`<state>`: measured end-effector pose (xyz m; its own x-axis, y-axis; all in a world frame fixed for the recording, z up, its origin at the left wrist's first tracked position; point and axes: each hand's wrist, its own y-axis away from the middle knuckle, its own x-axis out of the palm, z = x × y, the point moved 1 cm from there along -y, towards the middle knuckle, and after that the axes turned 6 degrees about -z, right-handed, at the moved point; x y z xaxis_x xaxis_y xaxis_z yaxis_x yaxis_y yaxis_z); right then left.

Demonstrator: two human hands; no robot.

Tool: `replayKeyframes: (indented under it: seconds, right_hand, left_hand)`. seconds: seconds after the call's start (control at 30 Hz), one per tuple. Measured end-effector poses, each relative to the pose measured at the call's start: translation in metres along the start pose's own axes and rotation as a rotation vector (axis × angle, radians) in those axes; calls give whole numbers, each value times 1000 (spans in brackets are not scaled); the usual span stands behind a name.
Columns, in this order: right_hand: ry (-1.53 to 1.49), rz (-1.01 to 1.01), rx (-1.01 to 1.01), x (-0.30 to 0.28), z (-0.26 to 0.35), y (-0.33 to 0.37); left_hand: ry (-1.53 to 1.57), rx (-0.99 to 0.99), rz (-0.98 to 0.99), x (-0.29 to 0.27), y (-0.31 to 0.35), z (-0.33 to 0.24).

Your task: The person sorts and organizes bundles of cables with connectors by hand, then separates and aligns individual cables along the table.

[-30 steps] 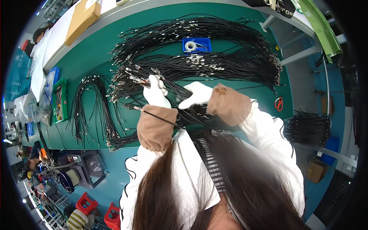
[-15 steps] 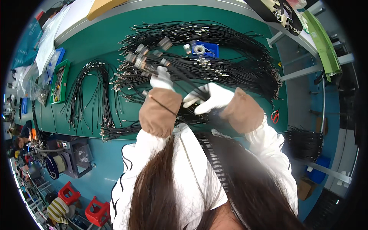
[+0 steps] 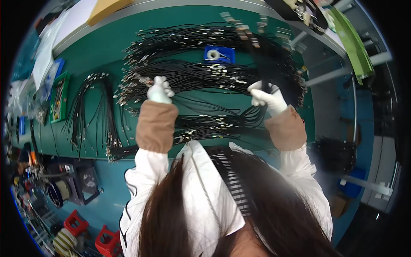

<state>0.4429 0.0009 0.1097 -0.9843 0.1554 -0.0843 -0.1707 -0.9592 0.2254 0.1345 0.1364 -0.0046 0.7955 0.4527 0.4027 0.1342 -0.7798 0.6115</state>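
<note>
At ten o'clock, the white-gloved left hand is clamped on thin black cables with silvery metal tips; at two o'clock, the white-gloved right hand grips a bundle of such cables, its upper ends blurred. The hands are apart above the green surface, with a blue plastic tray at twelve o'clock.

1. Cables rising from the right hand are smeared; their metal ends blur into streaks.
2. The left hand hides part of the cables it grips.
3. Small parts in the green tray are too tiny to identify.
4. The top edge cuts off a brown box.
5. Long hair covers part of the white jacket.
</note>
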Motion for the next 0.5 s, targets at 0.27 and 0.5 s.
replayKeyframes:
  seconds: [0.27,0.5]
  right_hand:
    - [-822,-457,-14,-100,-80,22]
    - [-1017,-545,-1,-128,-96,2]
  left_hand:
    - [45,-44,302,1,40,-27]
    - [-24,75,346,37,87,-56]
